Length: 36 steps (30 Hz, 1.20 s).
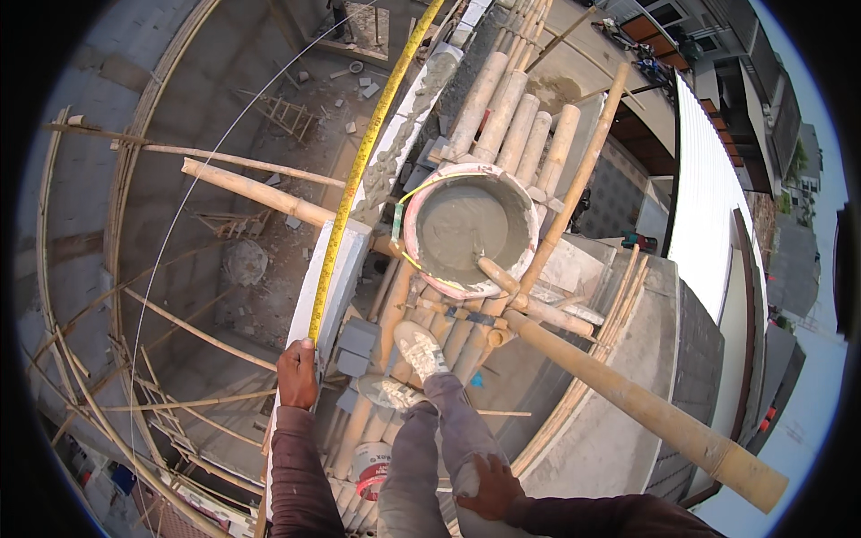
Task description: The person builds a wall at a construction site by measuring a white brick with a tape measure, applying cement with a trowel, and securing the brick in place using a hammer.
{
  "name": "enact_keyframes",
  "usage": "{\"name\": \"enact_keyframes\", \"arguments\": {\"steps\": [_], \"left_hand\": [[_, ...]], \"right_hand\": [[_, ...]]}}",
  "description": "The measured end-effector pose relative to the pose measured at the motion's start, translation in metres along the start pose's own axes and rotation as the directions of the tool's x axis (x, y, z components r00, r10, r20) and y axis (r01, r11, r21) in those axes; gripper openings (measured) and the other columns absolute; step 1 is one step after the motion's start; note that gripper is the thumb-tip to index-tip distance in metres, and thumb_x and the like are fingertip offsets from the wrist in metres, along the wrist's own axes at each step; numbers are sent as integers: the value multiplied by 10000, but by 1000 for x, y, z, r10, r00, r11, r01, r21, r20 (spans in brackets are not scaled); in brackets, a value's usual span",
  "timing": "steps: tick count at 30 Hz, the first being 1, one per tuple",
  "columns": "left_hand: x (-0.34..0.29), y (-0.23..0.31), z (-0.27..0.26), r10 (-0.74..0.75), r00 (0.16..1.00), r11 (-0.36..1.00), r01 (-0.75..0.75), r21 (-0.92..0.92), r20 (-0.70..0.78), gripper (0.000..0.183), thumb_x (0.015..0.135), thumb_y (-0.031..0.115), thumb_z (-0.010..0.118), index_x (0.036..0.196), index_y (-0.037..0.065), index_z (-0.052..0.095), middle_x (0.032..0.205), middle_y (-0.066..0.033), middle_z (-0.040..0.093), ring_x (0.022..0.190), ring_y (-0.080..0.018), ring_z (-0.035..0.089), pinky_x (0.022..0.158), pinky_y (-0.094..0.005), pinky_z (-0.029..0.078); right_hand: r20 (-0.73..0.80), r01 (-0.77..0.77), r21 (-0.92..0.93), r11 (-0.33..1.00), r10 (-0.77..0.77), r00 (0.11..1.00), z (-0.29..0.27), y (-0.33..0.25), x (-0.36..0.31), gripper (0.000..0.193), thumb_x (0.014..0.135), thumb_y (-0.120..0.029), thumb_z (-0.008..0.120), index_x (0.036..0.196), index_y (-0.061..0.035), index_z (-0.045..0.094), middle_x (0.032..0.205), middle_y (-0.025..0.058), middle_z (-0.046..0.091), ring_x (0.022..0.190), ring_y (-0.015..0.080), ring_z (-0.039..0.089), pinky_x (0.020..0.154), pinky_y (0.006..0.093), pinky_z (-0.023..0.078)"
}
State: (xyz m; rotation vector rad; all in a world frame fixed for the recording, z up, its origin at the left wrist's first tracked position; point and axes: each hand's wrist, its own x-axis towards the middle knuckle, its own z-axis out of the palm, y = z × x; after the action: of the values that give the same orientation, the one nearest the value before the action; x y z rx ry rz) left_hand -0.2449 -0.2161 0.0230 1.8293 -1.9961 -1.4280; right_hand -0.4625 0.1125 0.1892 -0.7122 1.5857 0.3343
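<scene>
My left hand (298, 375) is closed on the near end of a yellow tape measure (357, 170), thumb on top. The blade runs away from me along a wall of white blocks (314, 269), up to the far edge of view. Grey mortar (387, 161) lies on the wall's top beyond the nearest block. My right hand (491, 487) rests on my thigh, fingers spread over the grey trousers. Right of the tape stands a round bucket (411, 235) of wet grey mortar, with a yellow-green handle at its rim.
I stand on bamboo scaffolding (457, 345); a thick bamboo pole (646, 408) crosses at right. By my feet are grey blocks (357, 339) and a white-and-red pail (369, 466). Left of the wall, a deep room holds rubble and bamboo props (260, 193). A thin white line (179, 211) arcs across it.
</scene>
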Motion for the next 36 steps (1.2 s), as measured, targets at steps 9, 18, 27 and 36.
{"name": "enact_keyframes", "arguments": {"steps": [9, 18, 27, 36], "left_hand": [[-8, -4, 7, 123, 990, 988, -129, -85, -73, 544, 1065, 473, 379, 875, 2, 575, 701, -66, 568, 679, -142, 536, 608, -337, 411], [-55, 22, 13, 6, 1000, 958, -9, -287, -11, 526, 1045, 519, 429, 1016, 11, 564, 775, -54, 585, 691, -123, 540, 624, -290, 429], [-187, -92, 93, -485, 661, 783, 620, -53, 573, 275, 902, 263, 680, 925, -7, 630, 779, -64, 627, 792, -130, 594, 750, -285, 461], [-282, -145, 73, -679, 431, 442, 886, -137, 595, 217, 945, 237, 565, 1039, 44, 593, 844, -88, 623, 681, -184, 616, 659, -383, 531]], "right_hand": [[-5, -2, -13, 1000, 2, 1000, 0, -1, 0, 1040, 809, -641, 677, 1528, -2, 281, 1460, 358, 343, 1346, 530, 398, 1126, 522, 366], [-12, -12, -14, 1000, 12, 1000, 8, 1, 0, 1030, 820, -626, 670, 1539, -13, 260, 1463, 363, 327, 1352, 543, 386, 1127, 536, 361], [80, -29, -25, 999, 31, 996, 10, 0, -4, 1063, 815, -596, 696, 1552, 5, 221, 1512, 372, 267, 1399, 546, 315, 1135, 549, 350], [100, -86, 56, 995, 80, 992, 13, 4, 4, 1073, 810, -530, 745, 1557, 26, 211, 1519, 393, 240, 1397, 567, 287, 1174, 547, 284]]}}
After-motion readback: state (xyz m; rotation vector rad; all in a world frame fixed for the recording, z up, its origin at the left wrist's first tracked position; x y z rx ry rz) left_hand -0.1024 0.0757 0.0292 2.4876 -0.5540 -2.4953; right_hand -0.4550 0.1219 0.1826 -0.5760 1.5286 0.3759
